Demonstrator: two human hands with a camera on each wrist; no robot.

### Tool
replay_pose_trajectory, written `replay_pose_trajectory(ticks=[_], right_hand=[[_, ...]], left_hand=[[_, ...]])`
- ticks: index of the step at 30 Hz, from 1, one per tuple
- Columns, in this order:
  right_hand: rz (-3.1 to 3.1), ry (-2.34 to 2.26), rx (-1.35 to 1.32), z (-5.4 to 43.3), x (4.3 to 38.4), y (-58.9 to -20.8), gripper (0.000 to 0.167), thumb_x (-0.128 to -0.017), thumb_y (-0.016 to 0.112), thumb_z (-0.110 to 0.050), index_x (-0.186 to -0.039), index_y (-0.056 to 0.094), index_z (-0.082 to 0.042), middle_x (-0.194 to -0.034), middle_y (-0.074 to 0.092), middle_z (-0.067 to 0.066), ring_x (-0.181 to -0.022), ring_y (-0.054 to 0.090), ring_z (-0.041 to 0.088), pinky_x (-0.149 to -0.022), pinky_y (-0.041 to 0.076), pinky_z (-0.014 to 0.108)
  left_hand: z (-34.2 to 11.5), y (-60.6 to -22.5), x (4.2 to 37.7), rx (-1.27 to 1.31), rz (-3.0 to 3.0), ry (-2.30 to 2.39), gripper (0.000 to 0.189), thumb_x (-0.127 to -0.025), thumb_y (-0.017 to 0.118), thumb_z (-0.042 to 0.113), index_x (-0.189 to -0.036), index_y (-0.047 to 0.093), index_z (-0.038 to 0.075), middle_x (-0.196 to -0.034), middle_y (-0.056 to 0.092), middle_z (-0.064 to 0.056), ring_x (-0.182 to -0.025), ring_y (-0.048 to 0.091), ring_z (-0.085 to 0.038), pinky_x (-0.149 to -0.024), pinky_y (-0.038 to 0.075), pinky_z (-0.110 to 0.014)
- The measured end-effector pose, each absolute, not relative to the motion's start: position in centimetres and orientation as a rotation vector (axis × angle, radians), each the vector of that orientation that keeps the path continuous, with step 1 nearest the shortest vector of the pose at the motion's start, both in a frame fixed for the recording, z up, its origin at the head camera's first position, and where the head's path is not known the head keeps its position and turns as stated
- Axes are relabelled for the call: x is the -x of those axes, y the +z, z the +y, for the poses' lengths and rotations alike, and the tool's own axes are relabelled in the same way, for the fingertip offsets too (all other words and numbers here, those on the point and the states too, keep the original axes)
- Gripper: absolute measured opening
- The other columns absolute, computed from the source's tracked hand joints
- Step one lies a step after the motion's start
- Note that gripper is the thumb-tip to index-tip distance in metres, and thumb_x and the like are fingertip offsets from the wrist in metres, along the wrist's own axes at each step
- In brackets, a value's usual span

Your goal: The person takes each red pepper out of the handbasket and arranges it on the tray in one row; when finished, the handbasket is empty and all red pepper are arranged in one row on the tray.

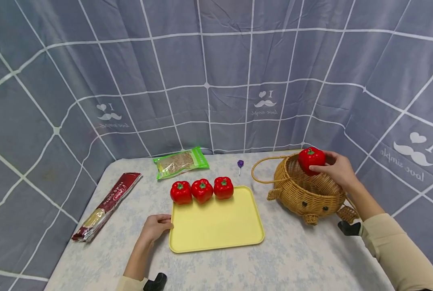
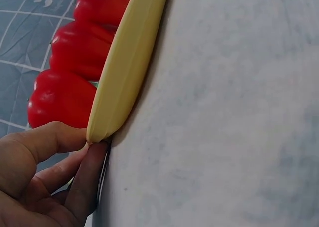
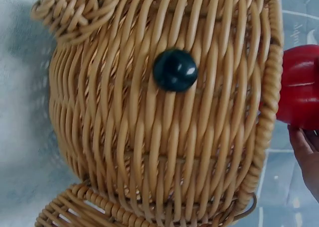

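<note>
My right hand (image 1: 334, 169) grips a red bell pepper (image 1: 311, 160) at the mouth of a wicker basket (image 1: 307, 198). The right wrist view shows the basket's woven side large, with the held pepper (image 3: 301, 87) just past its rim. At the left edge of a yellow tray (image 1: 216, 226), my left hand (image 1: 156, 228) pinches the rim between thumb and fingers, as the left wrist view shows with the tray's edge (image 2: 122, 77). Three more red bell peppers (image 1: 202, 191) stand in a row along the tray's far left edge.
Behind the tray lies a green snack packet (image 1: 181, 163), with a purple lollipop (image 1: 240, 165) to its right. A long dark red packet (image 1: 107, 207) lies at the left. The basket's looped handle (image 1: 261, 173) reaches toward the tray. A grey checked curtain (image 1: 209, 76) surrounds the table.
</note>
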State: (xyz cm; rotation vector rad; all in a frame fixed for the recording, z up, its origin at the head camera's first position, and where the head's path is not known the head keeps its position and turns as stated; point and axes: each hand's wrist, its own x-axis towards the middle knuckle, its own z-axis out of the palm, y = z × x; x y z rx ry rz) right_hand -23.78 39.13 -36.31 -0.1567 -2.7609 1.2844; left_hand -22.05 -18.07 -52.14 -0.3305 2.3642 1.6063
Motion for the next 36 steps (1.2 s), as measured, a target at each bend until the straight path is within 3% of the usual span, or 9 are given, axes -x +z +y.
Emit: replay_pose_trajectory(ticks=[5,11,15,20,24,27,31,36], right_hand=[[-2.691,1.289,0.175,38.4,23.3,-35.8,0.086,-0.084,0.075,-0.038,-0.148,0.033,0.001,-0.142,0.046,0.024,-0.129,0.048,0.039,-0.076,0.044,0.002],[-2.626,1.332,0.166,37.2,23.1,-34.9,0.084,-0.082,0.077,-0.037,-0.148,0.037,-0.003,-0.138,0.050,0.015,-0.112,0.053,0.001,-0.084,0.045,0.003],[-2.588,1.398,0.150,36.4,22.9,-34.6,0.082,-0.083,0.078,-0.032,-0.148,0.037,-0.003,-0.135,0.052,0.008,-0.106,0.049,-0.010,-0.087,0.045,0.004],[-2.564,1.456,0.149,35.4,22.7,-34.6,0.083,-0.085,0.076,-0.030,-0.151,0.032,-0.004,-0.142,0.048,0.014,-0.112,0.050,-0.004,-0.087,0.046,0.005],[-2.557,1.509,0.125,34.1,22.6,-34.7,0.086,-0.085,0.076,-0.031,-0.152,0.029,-0.005,-0.148,0.042,0.020,-0.128,0.052,0.020,-0.087,0.047,0.006],[-2.529,1.546,0.093,32.7,22.5,-35.1,0.084,-0.085,0.076,-0.031,-0.151,0.032,-0.005,-0.148,0.044,0.019,-0.129,0.051,0.021,-0.090,0.046,0.008],[-2.474,1.599,0.053,30.5,22.6,-36.0,0.078,-0.084,0.077,-0.027,-0.148,0.038,-0.006,-0.144,0.047,0.016,-0.124,0.051,0.010,-0.095,0.045,0.011],[-2.393,1.735,0.027,27.6,22.7,-37.7,0.077,-0.083,0.078,-0.020,-0.146,0.039,-0.003,-0.146,0.046,0.017,-0.132,0.049,0.024,-0.091,0.046,0.010]], left_hand=[[-18.4,-52.2,21.9,0.319,2.350,1.625,0.038,-0.083,0.069,0.001,-0.117,0.062,-0.012,-0.094,0.067,-0.014,-0.076,0.062,-0.011,-0.068,0.055,-0.025],[-18.5,-52.0,22.2,0.318,2.344,1.629,0.040,-0.084,0.069,0.002,-0.120,0.061,-0.011,-0.098,0.067,-0.015,-0.079,0.061,-0.011,-0.070,0.055,-0.025],[-18.6,-52.2,22.1,0.330,2.347,1.612,0.039,-0.083,0.069,0.003,-0.120,0.062,-0.010,-0.097,0.067,-0.014,-0.079,0.061,-0.011,-0.070,0.055,-0.025],[-18.7,-52.3,21.8,0.329,2.334,1.621,0.036,-0.084,0.068,0.001,-0.118,0.063,-0.011,-0.095,0.067,-0.013,-0.079,0.062,-0.012,-0.070,0.056,-0.027],[-18.7,-52.4,21.6,0.316,2.334,1.640,0.035,-0.083,0.069,-0.001,-0.116,0.063,-0.012,-0.093,0.067,-0.014,-0.077,0.062,-0.013,-0.070,0.056,-0.028],[-18.7,-52.3,21.6,0.320,2.335,1.628,0.036,-0.083,0.069,0.000,-0.116,0.063,-0.012,-0.093,0.067,-0.014,-0.077,0.062,-0.012,-0.069,0.056,-0.027],[-18.6,-52.1,21.8,0.320,2.342,1.621,0.035,-0.083,0.069,0.001,-0.116,0.063,-0.011,-0.094,0.067,-0.014,-0.077,0.062,-0.013,-0.069,0.056,-0.027],[-18.6,-52.0,21.6,0.313,2.356,1.623,0.034,-0.083,0.068,-0.001,-0.114,0.063,-0.012,-0.093,0.067,-0.015,-0.076,0.062,-0.012,-0.068,0.056,-0.027]])
